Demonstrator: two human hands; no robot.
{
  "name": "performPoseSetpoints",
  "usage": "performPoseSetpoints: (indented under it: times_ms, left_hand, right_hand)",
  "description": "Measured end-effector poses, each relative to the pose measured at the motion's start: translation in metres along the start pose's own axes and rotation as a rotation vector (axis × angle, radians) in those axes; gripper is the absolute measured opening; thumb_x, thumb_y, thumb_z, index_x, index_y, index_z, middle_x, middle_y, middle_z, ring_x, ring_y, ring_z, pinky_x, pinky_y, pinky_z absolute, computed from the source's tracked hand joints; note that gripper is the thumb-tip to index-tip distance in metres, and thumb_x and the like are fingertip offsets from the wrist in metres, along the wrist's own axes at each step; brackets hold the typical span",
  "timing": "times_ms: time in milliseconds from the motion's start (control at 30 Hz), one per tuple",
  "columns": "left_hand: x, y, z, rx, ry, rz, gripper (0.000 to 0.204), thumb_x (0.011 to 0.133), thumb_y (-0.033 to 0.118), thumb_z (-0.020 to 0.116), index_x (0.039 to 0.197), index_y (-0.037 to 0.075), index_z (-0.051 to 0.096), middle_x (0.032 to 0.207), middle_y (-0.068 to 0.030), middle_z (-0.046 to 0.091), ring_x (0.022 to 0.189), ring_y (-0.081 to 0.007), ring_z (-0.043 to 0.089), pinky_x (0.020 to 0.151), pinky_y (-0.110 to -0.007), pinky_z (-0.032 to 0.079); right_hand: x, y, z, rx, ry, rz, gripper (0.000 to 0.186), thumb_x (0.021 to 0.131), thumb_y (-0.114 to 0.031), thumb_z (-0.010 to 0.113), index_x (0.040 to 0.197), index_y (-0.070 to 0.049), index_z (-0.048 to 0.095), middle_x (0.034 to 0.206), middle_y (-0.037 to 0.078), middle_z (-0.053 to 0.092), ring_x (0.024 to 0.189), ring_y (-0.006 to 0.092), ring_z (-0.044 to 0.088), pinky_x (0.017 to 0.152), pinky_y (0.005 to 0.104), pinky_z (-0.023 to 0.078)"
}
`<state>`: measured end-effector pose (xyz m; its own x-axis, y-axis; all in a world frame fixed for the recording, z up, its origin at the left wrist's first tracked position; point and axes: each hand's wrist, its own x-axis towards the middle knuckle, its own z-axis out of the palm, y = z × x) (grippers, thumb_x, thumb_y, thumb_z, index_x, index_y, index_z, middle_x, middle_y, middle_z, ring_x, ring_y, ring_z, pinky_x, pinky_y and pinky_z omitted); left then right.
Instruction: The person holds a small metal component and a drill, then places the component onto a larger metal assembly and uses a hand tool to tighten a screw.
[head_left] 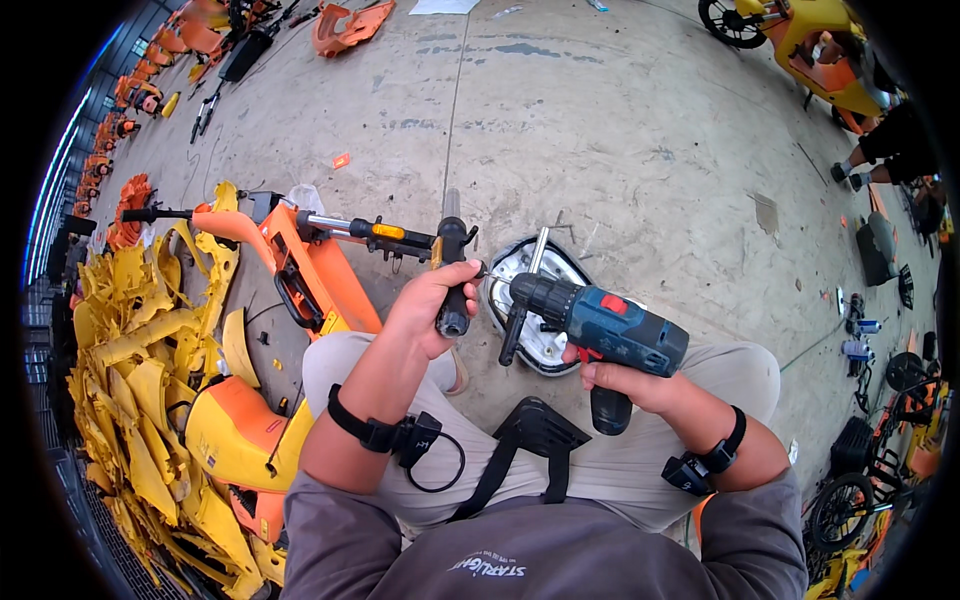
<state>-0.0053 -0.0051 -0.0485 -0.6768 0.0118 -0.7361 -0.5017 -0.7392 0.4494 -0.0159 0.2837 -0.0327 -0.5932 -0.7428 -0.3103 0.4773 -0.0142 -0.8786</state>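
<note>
My left hand is closed around a black tubular part that stands across the end of a silver tube on an orange scooter-like frame. My right hand grips a blue cordless drill by its handle, with fingers at the red trigger. The drill's black chuck points left, and its thin bit reaches close to my left fingertips. Whether the bit touches the part, I cannot tell. Below the drill, on the floor, lies a black-rimmed, pale, shell-like piece, partly hidden by the drill and a silver tube.
Yellow plastic panels are heaped at my left, beside a yellow-orange body part. An orange panel lies farther off. A yellow two-wheeler and a person's legs are at far right, above loose parts and wheels.
</note>
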Motion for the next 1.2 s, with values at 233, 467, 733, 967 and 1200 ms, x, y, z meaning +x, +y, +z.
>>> performPoseSetpoints:
  times_ms: [233, 467, 733, 967, 1200]
  left_hand:
    - [0.003, -0.001, 0.007, 0.002, 0.027, 0.020, 0.015, 0.089, 0.007, 0.068, 0.096, 0.001, 0.056, 0.086, -0.0052, 0.058, 0.063, -0.0082, 0.056, 0.050, -0.021, 0.049]
    - [0.001, -0.003, 0.010, 0.007, 0.031, 0.005, 0.015, 0.089, 0.007, 0.068, 0.096, 0.001, 0.056, 0.086, -0.0051, 0.058, 0.063, -0.0083, 0.057, 0.051, -0.022, 0.049]
    - [0.000, 0.001, 0.005, 0.032, 0.009, -0.017, 0.015, 0.089, 0.008, 0.068, 0.096, 0.001, 0.057, 0.085, -0.0050, 0.059, 0.063, -0.0080, 0.057, 0.051, -0.021, 0.049]
    - [0.008, -0.001, 0.023, 0.055, -0.018, -0.037, 0.012, 0.089, 0.007, 0.067, 0.091, 0.001, 0.057, 0.075, -0.0037, 0.057, 0.058, -0.0086, 0.055, 0.048, -0.020, 0.048]
    - [0.005, 0.010, -0.002, -0.031, 0.066, -0.014, 0.011, 0.089, 0.005, 0.064, 0.095, 0.003, 0.056, 0.078, -0.0035, 0.059, 0.057, -0.0085, 0.057, 0.048, -0.020, 0.050]
  right_hand:
    - [0.004, -0.003, 0.003, 0.047, 0.029, 0.003, 0.033, 0.086, -0.002, 0.060, 0.119, -0.002, 0.057, 0.104, 0.006, 0.065, 0.080, 0.0102, 0.059, 0.073, 0.0277, 0.052]
    - [0.002, -0.005, 0.002, 0.102, 0.048, 0.022, 0.033, 0.086, -0.003, 0.060, 0.119, -0.002, 0.057, 0.106, 0.007, 0.065, 0.081, 0.0106, 0.060, 0.074, 0.0279, 0.053]
    - [0.014, -0.002, 0.014, 0.117, 0.049, 0.007, 0.033, 0.085, -0.004, 0.062, 0.118, -0.002, 0.058, 0.102, 0.006, 0.066, 0.078, 0.0118, 0.061, 0.073, 0.0276, 0.052]
    - [0.006, 0.006, -0.003, 0.210, 0.086, 0.101, 0.033, 0.086, -0.005, 0.065, 0.119, -0.002, 0.062, 0.100, 0.004, 0.067, 0.076, 0.0113, 0.061, 0.071, 0.0277, 0.052]
    - [0.023, -0.003, 0.014, 0.211, 0.041, -0.042, 0.020, 0.076, -0.001, 0.064, 0.096, -0.002, 0.064, 0.086, 0.005, 0.066, 0.067, 0.0114, 0.059, 0.061, 0.0275, 0.049]
